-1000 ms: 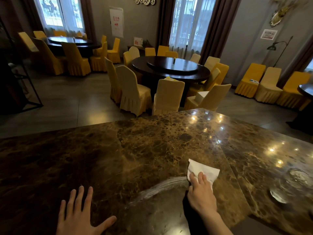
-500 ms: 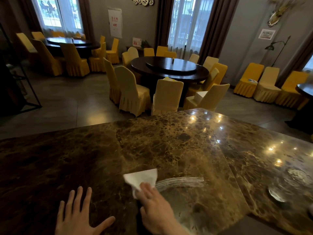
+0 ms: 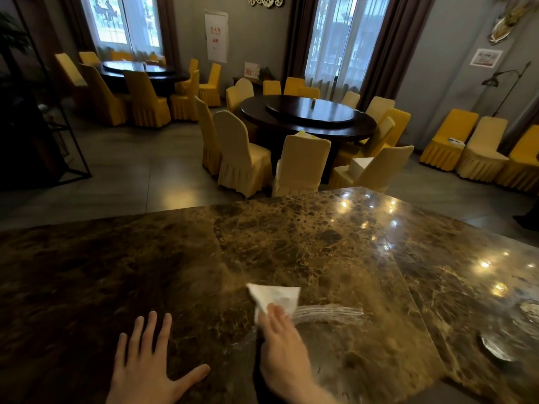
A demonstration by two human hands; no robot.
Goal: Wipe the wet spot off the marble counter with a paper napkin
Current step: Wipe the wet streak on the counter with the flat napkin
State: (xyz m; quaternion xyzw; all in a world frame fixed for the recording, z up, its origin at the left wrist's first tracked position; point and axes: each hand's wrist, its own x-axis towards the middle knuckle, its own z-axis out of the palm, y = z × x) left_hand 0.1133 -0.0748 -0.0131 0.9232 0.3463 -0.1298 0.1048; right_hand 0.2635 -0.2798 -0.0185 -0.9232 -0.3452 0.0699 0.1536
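A white paper napkin (image 3: 275,297) lies flat on the brown marble counter (image 3: 145,272), near the middle of its front part. My right hand (image 3: 284,354) presses down on the napkin's near edge with flat fingers. A streaky wet smear (image 3: 329,313) curves away to the right of the napkin. My left hand (image 3: 148,365) rests palm down on the counter to the left, fingers spread, holding nothing.
A shallow glass dish (image 3: 498,349) sits on the counter at the far right. Beyond the counter's far edge are round dark dining tables (image 3: 309,118) ringed with yellow covered chairs (image 3: 300,167). A black metal rack (image 3: 58,121) stands at the left.
My right hand swept the napkin from the right of the counter to the left, then slightly back toward the middle, leaving a wet streak. The left hand stayed put.
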